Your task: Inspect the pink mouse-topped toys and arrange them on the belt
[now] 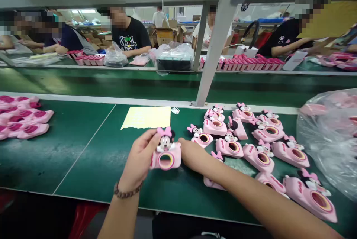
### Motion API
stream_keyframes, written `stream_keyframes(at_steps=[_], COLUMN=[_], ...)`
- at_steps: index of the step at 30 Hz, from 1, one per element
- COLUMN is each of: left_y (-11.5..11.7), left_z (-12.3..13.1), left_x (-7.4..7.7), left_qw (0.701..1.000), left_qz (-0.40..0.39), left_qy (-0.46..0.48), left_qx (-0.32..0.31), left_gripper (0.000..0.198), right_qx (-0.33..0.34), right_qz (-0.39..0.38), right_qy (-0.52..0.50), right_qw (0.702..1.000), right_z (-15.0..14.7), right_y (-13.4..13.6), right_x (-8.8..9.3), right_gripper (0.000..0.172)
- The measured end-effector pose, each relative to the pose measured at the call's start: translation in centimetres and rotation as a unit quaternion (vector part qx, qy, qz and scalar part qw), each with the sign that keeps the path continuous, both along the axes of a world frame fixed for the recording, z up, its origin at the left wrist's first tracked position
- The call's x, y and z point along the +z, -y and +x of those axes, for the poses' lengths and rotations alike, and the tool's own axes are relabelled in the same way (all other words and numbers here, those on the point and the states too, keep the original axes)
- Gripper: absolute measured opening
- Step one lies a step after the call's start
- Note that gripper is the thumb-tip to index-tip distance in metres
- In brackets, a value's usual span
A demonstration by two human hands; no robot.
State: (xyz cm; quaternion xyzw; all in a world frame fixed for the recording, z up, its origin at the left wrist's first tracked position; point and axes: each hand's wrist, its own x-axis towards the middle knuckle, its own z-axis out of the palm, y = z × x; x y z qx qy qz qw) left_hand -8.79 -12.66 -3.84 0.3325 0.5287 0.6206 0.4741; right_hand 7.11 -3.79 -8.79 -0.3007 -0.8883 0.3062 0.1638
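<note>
A pink toy camera shell [172, 156] with a bow-wearing mouse figure on top and a round lens opening is in my left hand [142, 154]. The thumb and fingers of that hand grip its left side, and its front is turned toward me. Right beside the shell's right edge is my right hand [192, 154], fingers curled inward. Its fingertips are mostly hidden, so what it holds, if anything, does not show. Similar pink shells lie on the green table to the right; one shell [213, 182] is partly covered by my right forearm.
A yellow paper sheet [149, 117] lies behind my hands. Pink parts [25, 118] are stacked at the far left. A clear plastic bag [326, 138] of pink parts sits at the right. A slanted metal post [214, 42] rises from the table's back edge; several people work beyond it.
</note>
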Motion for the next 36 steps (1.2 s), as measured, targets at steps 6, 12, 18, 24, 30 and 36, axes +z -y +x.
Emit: stream_keyframes(at_steps=[6,12,18,24,30,36], left_y=[4.0,3.4,3.5,3.6,3.7,3.5], left_z=[1.4,3.5,3.7,3.8,3.9,3.8], left_x=[-7.7,-9.2,-9.8,-9.5,-9.4,-9.7], left_qw=[0.995,0.997,0.995,0.994,0.994,0.995], left_qz=[-0.096,-0.082,-0.068,-0.065,-0.061,-0.056], left_qy=[0.038,0.005,-0.058,-0.083,-0.084,-0.083], left_qx=[0.009,0.010,0.032,0.033,0.031,0.030], left_gripper=[0.036,0.039,0.037,0.036,0.035,0.034], right_qx=[-0.076,-0.064,-0.080,-0.091,-0.097,-0.067], right_qz=[-0.066,-0.012,0.061,0.090,0.112,0.147], right_qy=[-0.089,-0.125,-0.163,-0.145,-0.156,-0.168], right_qw=[0.991,0.990,0.982,0.981,0.977,0.972], right_z=[4.0,1.8,1.7,1.7,2.0,1.8], right_y=[1.2,2.5,2.8,2.4,2.4,2.6], right_x=[1.8,-1.2,-1.9,-1.9,-1.9,-2.2], right_gripper=[0.018,0.007,0.012,0.014,0.014,0.016])
